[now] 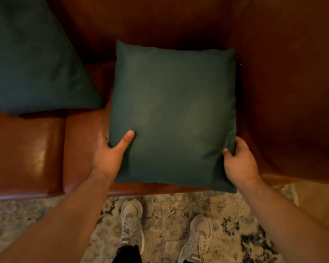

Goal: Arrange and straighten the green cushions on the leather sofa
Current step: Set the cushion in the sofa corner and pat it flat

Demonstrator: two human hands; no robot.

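— What do we have on the leather sofa [283, 92]?

— Two green cushions. The far cushion [30, 63] looks the bigger one. It lies tilted at the left, against the backrest, and we do not touch it. The near cushion [175, 111] is in the right corner, over the seat [27, 152], between our two hands. Its lower edge reaches past the front of the seat. We cannot tell if it rests on the leather or is lifted a little.

— How will it handle?

— We think it is light and soft, with smooth cloth that dents easily. So it is best to take it low at both sides, near the bottom corners.

— And our hands?

— Our right hand [239, 164] grips the right edge, the fingers [240, 146] curled round it. Our left hand [108, 156] grips the left edge. Its thumb [126, 139] presses on the front face, and the rest goes behind, mostly hidden.
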